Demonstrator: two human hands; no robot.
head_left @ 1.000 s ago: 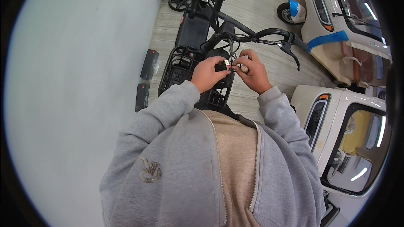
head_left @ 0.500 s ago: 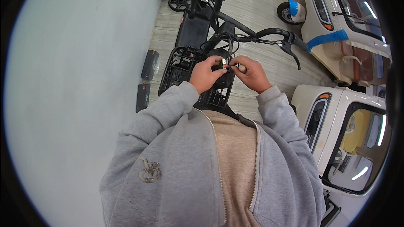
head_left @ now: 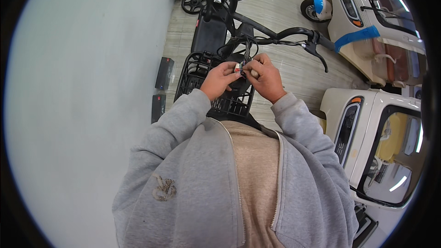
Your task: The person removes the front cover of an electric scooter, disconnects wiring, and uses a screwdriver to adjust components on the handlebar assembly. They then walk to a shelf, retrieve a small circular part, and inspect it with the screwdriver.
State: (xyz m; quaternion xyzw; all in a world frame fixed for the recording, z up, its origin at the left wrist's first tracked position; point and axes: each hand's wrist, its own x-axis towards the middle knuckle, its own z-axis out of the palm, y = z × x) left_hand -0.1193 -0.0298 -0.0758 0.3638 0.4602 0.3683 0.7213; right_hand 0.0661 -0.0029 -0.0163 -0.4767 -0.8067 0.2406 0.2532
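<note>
My left hand (head_left: 218, 81) is closed, its thumb and fingers pinching a small white-and-red piece (head_left: 237, 69), too small to name. Right against it, my right hand (head_left: 266, 79) is closed too, its fingertips meeting at the dark end of that piece; what they grip is mostly hidden. A pale rounded thing (head_left: 254, 72) shows by the right fingers, its kind unclear. Both hands are above the black wire basket (head_left: 183, 81) on the front of a two-wheeler, just below its black handlebar (head_left: 258, 26) and the loose black cables (head_left: 268, 42).
At the right stand two cream-coloured small vehicles (head_left: 341, 110) with dark windows. Blue wrap (head_left: 356, 38) covers the handlebar's right end, near a brake lever (head_left: 317, 59). Two black boxes (head_left: 164, 73) rest by the white wall (head_left: 87, 87) at the left.
My right hand has drawn inward to the left and turned, its fingers closer to the left hand. The left hand and the small piece have shifted slightly left. The view has moved slightly.
</note>
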